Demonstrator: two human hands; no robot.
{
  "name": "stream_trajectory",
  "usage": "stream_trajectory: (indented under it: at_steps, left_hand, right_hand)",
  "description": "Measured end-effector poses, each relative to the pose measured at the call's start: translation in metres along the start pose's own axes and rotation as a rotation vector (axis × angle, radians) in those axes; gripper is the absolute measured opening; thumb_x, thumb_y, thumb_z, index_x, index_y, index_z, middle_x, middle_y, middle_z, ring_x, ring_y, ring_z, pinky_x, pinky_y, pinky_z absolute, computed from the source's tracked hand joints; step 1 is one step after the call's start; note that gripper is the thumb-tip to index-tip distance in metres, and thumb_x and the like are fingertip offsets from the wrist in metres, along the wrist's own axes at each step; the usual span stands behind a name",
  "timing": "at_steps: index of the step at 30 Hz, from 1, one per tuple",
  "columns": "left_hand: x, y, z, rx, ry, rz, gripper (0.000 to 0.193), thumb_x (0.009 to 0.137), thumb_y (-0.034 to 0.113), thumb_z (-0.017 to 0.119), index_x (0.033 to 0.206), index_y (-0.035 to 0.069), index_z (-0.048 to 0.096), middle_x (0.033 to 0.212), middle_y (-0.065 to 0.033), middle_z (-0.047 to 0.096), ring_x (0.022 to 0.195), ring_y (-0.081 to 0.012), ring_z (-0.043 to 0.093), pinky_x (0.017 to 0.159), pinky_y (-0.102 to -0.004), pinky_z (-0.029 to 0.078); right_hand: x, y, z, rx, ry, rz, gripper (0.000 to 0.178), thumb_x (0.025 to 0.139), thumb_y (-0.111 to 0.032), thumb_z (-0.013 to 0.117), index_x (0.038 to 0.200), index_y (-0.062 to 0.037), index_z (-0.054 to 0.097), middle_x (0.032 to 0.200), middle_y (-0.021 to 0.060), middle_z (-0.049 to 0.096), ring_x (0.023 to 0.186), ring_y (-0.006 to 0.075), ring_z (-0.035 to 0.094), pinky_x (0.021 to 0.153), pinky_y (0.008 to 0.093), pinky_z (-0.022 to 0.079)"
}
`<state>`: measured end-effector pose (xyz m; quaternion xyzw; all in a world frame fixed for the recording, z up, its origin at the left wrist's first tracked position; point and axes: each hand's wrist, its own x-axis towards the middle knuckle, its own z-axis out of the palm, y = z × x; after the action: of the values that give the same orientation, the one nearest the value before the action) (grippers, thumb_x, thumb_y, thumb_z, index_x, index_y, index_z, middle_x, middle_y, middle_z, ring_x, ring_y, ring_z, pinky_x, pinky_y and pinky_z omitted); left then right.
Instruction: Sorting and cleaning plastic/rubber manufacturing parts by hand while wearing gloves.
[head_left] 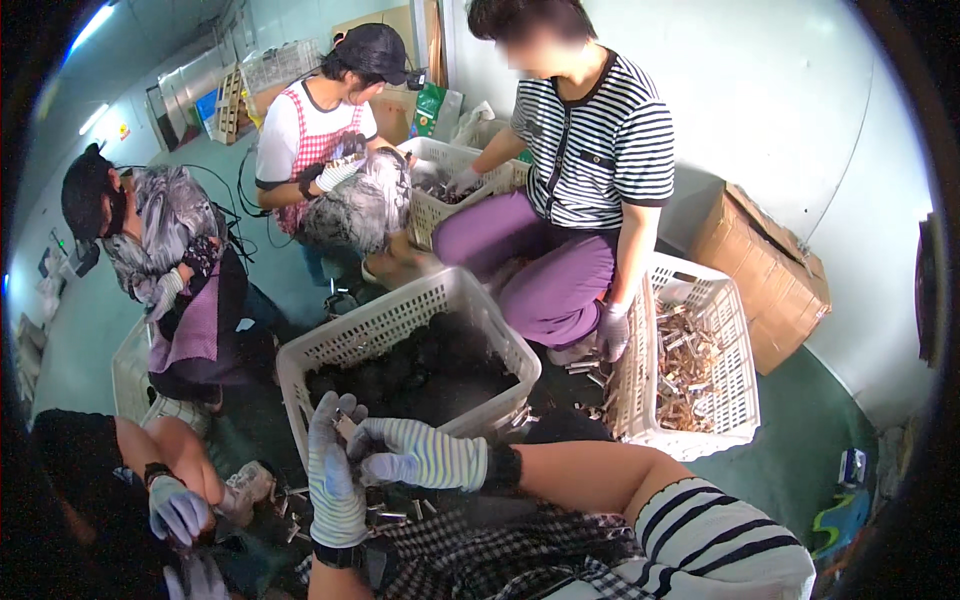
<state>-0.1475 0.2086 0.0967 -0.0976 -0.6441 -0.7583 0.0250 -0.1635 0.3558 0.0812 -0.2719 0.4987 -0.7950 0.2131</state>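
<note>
In striped work gloves, my left hand (336, 490) and my right hand (425, 455) meet over my lap, at the near edge of a white plastic basket (410, 318). A small flat metal piece (346, 427) sticks up between the left thumb and fingers, and the left hand is closed on it. My right hand is closed close beside it, its fingertips against the left palm; what they pinch is hidden. Fluffy black material (420, 370) lies in the basket. Loose metal pieces (395, 518) are scattered below my hands.
At the right, a white basket (740, 375) holds many metal pieces. A person in a striped shirt (590, 140) reaches into baskets. Other people sit at left and behind, and a gloved hand (178, 508) is at lower left. A cardboard box (755, 270) leans by the wall.
</note>
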Motion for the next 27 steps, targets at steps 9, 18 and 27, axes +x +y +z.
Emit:
stream_trajectory:
  at_steps: [9, 18, 27]
  left_hand:
    - [0.000, -0.006, -0.005, -0.037, 0.016, -0.012, 0.078, 0.086, 0.060, 0.057, 0.136, 0.003, 0.041, 0.128, -0.0119, 0.049, 0.115, -0.0261, 0.051, 0.094, -0.0388, 0.046]
    - [0.002, -0.007, -0.003, -0.077, 0.028, -0.048, 0.072, 0.086, 0.057, 0.059, 0.132, 0.003, 0.046, 0.124, -0.0095, 0.052, 0.109, -0.0235, 0.054, 0.090, -0.0362, 0.048]
    - [-0.001, -0.008, -0.002, -0.048, -0.003, -0.031, 0.071, 0.089, 0.057, 0.054, 0.132, 0.002, 0.044, 0.124, -0.0105, 0.052, 0.107, -0.0228, 0.054, 0.091, -0.0358, 0.046]
  right_hand:
    - [-0.001, -0.002, 0.000, -0.094, -0.085, 0.017, 0.040, 0.094, -0.031, 0.058, 0.118, 0.0010, 0.053, 0.109, 0.0050, 0.056, 0.103, 0.0122, 0.051, 0.092, 0.0297, 0.043]
    - [0.000, -0.001, 0.003, -0.119, -0.018, -0.030, 0.032, 0.095, -0.033, 0.058, 0.106, -0.0032, 0.057, 0.094, 0.0044, 0.059, 0.090, 0.0132, 0.053, 0.082, 0.0285, 0.046]
    - [-0.001, 0.009, -0.002, -0.126, -0.030, 0.029, 0.033, 0.093, -0.037, 0.060, 0.105, -0.0061, 0.057, 0.088, 0.0016, 0.057, 0.080, 0.0105, 0.053, 0.071, 0.0264, 0.046]
